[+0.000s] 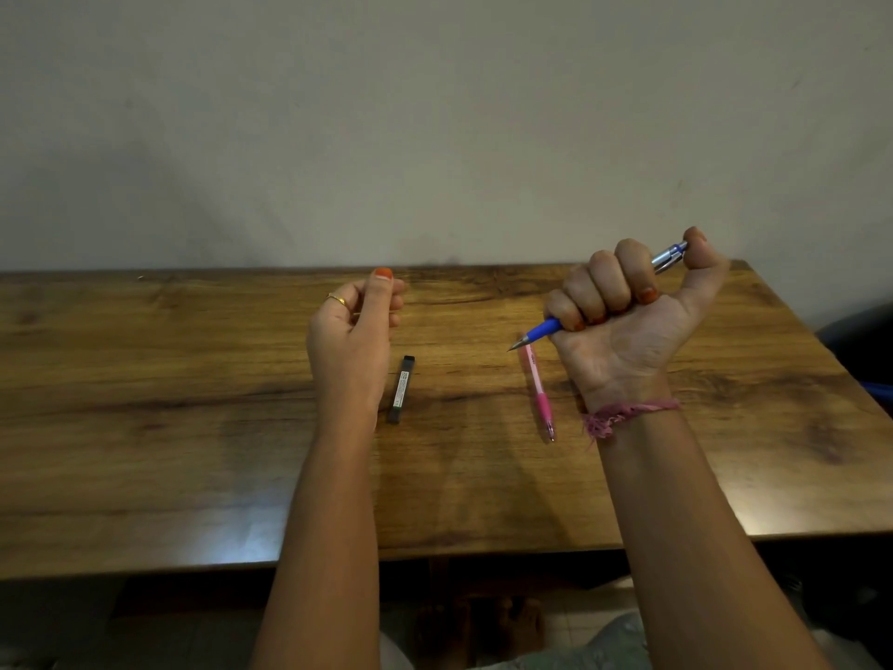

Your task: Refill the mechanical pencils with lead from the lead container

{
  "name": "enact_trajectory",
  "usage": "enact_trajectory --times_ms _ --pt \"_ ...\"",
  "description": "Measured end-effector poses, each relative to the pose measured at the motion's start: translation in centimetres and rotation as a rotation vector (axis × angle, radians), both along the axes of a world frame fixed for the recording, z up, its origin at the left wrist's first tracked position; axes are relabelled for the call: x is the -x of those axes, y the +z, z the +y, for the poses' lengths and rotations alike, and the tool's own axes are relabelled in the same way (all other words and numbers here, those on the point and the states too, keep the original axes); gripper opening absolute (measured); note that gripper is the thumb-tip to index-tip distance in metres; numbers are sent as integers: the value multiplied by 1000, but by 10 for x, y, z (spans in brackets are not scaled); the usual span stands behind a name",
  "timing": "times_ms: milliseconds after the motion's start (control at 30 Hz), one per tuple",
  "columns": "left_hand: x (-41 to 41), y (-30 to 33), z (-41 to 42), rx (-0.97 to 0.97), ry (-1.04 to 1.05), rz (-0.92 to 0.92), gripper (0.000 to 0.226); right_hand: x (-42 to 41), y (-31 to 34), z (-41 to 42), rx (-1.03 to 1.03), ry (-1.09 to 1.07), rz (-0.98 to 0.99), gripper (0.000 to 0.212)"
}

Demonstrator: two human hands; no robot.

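at right of centre the blue mechanical pencil (599,302) is gripped in the fisted right hand (628,321), thumb on its cap, which should be pressed gently, while the left hand (355,326) is loosely curled above the lead container (402,390), nothing visibly held.

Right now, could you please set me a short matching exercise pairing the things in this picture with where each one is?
Things:
1. blue mechanical pencil
2. pink mechanical pencil
3. lead container
4. gold ring

Places:
A. lying on the table beside the left forearm
B. on a finger of the left hand
C. gripped in the right hand
D. lying on the table below the right hand

Pairs: 1-C, 2-D, 3-A, 4-B
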State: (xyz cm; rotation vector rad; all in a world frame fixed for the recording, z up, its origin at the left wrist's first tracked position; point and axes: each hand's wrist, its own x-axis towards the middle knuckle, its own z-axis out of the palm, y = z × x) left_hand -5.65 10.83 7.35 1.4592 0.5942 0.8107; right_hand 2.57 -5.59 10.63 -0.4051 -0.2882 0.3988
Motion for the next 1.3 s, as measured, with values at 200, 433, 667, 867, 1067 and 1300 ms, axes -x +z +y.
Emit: enact_trajectory --times_ms 200,433,667,867,1067,1300 --pt "0 0 0 -1 -2 -4 21 1 2 0 12 -16 0 52" --pt "0 0 -1 -12 3 -2 20 2 4 0 16 -12 -23 51" --pt "-1 -3 0 -19 -6 -9 20 2 4 -1 13 -9 -28 49" --pt "-2 -5 1 -8 -12 -15 20 2 3 1 28 -14 -36 49" --pt "-2 -6 1 -8 -19 -10 19 4 4 0 28 -4 -36 51" --pt "-2 -5 0 -10 -18 -11 20 5 7 1 27 -1 -5 54"
